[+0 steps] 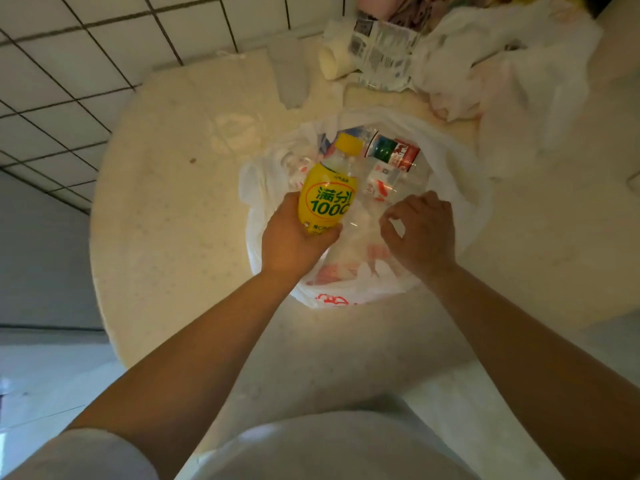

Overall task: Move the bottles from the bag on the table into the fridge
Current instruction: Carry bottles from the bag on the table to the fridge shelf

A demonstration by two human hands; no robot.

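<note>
A white plastic bag (446, 168) with red print stands open on the round cream table (166, 216). My left hand (291, 244) grips the lower part of a yellow bottle (329, 192) with a yellow cap, held above the bag's left side. My right hand (420, 232) hovers over the bag's near right part with fingers curled, thumb and forefinger close together at the plastic; whether it pinches the bag is unclear. Inside the bag lie several more bottles, among them a clear one with a red and green label (393, 152) and a clear one (379, 183) with red marks.
At the table's far side stand a frosted plastic cup (289, 76), a cream roll (334, 58), a clear labelled package (384, 51) and a crumpled white bag (512, 74). A tiled wall runs along the upper left. The fridge is out of sight.
</note>
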